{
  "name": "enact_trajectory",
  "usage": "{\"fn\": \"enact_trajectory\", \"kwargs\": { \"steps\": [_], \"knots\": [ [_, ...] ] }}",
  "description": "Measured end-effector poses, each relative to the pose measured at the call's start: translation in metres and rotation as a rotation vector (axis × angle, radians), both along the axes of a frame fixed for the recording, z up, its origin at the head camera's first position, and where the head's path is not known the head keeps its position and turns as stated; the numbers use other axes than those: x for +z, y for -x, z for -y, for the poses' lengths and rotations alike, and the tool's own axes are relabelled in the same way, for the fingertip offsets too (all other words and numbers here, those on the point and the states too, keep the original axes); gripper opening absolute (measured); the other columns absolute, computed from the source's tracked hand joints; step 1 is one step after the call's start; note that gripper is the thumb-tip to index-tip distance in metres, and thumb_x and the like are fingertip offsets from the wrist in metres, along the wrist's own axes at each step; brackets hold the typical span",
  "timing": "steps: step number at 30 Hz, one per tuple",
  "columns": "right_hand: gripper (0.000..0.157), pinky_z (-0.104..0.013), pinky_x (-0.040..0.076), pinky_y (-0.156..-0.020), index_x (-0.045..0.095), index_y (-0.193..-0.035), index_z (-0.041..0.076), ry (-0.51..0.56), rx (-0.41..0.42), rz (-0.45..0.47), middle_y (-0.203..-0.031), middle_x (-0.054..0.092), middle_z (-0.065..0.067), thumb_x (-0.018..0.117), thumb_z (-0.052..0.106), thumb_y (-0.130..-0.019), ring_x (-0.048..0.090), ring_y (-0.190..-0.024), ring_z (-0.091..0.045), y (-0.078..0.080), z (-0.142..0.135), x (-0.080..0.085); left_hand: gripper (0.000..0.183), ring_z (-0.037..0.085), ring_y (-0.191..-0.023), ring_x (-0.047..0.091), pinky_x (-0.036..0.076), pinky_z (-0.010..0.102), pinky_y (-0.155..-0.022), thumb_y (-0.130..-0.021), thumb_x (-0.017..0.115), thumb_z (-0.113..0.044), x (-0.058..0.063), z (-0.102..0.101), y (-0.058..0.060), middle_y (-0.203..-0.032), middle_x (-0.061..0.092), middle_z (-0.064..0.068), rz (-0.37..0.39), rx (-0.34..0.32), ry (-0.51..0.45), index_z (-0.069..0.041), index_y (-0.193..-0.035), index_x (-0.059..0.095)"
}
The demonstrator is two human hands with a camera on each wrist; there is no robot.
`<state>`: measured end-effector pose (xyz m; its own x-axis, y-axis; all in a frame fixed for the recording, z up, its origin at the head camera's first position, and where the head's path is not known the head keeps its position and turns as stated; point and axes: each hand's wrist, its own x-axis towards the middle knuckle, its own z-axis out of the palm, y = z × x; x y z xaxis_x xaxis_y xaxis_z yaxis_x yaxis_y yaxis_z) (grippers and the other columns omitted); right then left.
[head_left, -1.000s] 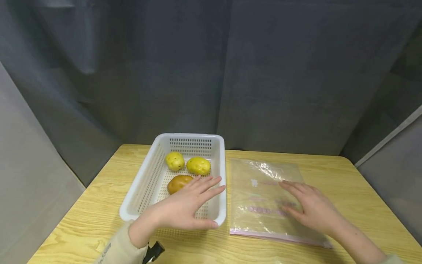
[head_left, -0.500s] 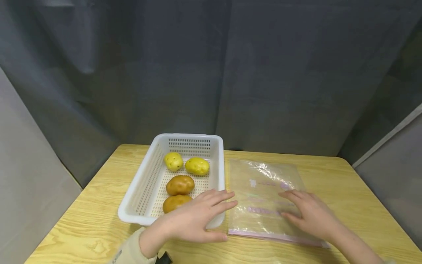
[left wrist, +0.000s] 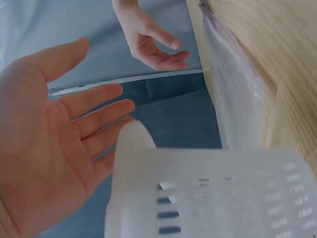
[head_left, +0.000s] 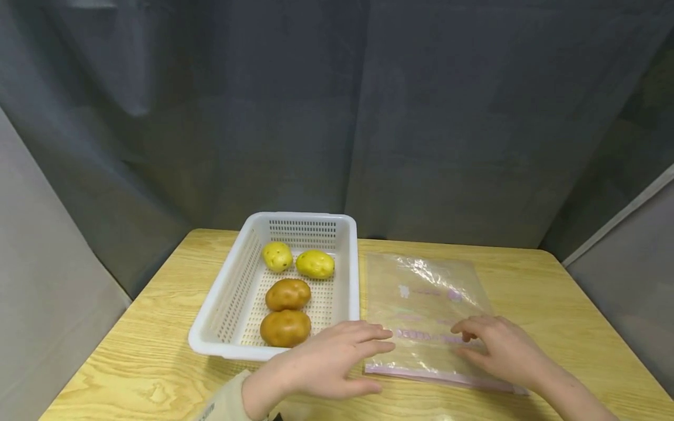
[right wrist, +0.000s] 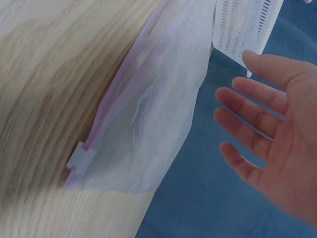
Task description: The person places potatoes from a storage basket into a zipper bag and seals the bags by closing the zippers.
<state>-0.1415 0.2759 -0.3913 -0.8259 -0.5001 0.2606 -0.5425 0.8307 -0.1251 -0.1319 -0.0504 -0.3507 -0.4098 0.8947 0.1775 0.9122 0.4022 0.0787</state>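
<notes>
My left hand [head_left: 337,358] hovers with spread fingers near the front right corner of a white perforated plastic basket [head_left: 221,304]. It holds nothing; the left wrist view shows its bare palm [left wrist: 54,144]. Inside the basket lie two yellow potatoes [head_left: 315,265] at the back and two brown potatoes [head_left: 286,328] nearer the front. My right hand [head_left: 500,351] is over a clear zip bag [head_left: 421,316] lying flat on the table, its fingers loosely bent and holding nothing. The bag's pink zip edge faces me, and a white slider [right wrist: 81,158] sits at one end of it.
The basket and bag lie side by side on a light wood table [head_left: 137,345]. Dark cloth [head_left: 274,117] hangs behind the table, and grey panels [head_left: 47,263] flank it on both sides.
My left hand has drawn back from over the basket toward the right and nearer me, uncovering the front brown potato. My right hand has shifted slightly toward me, fingers bending more.
</notes>
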Motion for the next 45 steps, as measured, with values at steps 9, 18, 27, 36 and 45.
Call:
{"fn": "enact_trajectory", "kwargs": {
  "steps": [9, 18, 27, 36, 45],
  "knots": [
    [0.022, -0.022, 0.042, -0.054, 0.066, -0.094, 0.020, -0.004, 0.049, 0.133, -0.075, 0.056, 0.020, 0.072, 0.023, -0.073, 0.051, -0.065, 0.004, 0.000, -0.003, -0.004, 0.044, 0.007, -0.121, 0.044, 0.029, 0.025, -0.105, -0.092, 0.046, -0.043, -0.008, -0.017, -0.005, -0.129, 0.052, -0.007, -0.057, -0.059, 0.010, -0.018, -0.127, 0.051],
    [0.017, -0.020, 0.043, -0.053, 0.067, -0.091, 0.018, 0.019, 0.105, 0.144, -0.077, 0.060, 0.016, 0.071, 0.016, -0.074, 0.051, -0.066, 0.004, 0.001, -0.003, -0.008, 0.036, -0.005, -0.106, 0.051, 0.036, 0.013, -0.092, -0.092, 0.047, -0.038, -0.027, -0.034, -0.014, -0.115, 0.057, -0.017, 0.045, -0.139, 0.106, -0.023, -0.124, 0.054],
    [0.011, -0.020, 0.044, -0.054, 0.068, -0.088, 0.017, 0.030, 0.132, 0.181, -0.077, 0.063, 0.013, 0.068, 0.013, -0.078, 0.051, -0.067, 0.006, 0.000, -0.002, -0.016, 0.028, -0.010, -0.093, 0.053, 0.038, 0.006, -0.081, -0.090, 0.053, -0.031, -0.049, -0.041, -0.017, -0.104, 0.062, -0.017, 0.109, -0.120, 0.070, -0.023, -0.116, 0.060],
    [0.010, -0.020, 0.043, -0.055, 0.068, -0.085, 0.017, 0.028, 0.164, 0.166, -0.078, 0.063, 0.015, 0.068, 0.013, -0.077, 0.049, -0.066, 0.007, -0.001, 0.006, -0.022, 0.019, -0.009, -0.085, 0.055, 0.039, 0.004, -0.076, -0.089, 0.055, -0.026, -0.068, -0.048, -0.016, -0.095, 0.064, -0.015, 0.148, -0.075, -0.005, -0.019, -0.103, 0.066],
    [0.018, -0.023, 0.040, -0.059, 0.066, -0.089, 0.021, -0.034, 0.096, 0.217, -0.081, 0.059, 0.019, 0.071, 0.031, -0.075, 0.043, -0.065, 0.007, -0.005, 0.008, -0.027, 0.033, -0.003, -0.094, 0.057, 0.043, 0.012, -0.079, -0.087, 0.054, -0.042, -0.073, -0.053, -0.018, -0.103, 0.064, -0.014, 0.192, 0.024, 0.052, -0.019, -0.110, 0.064]
  ]
}}
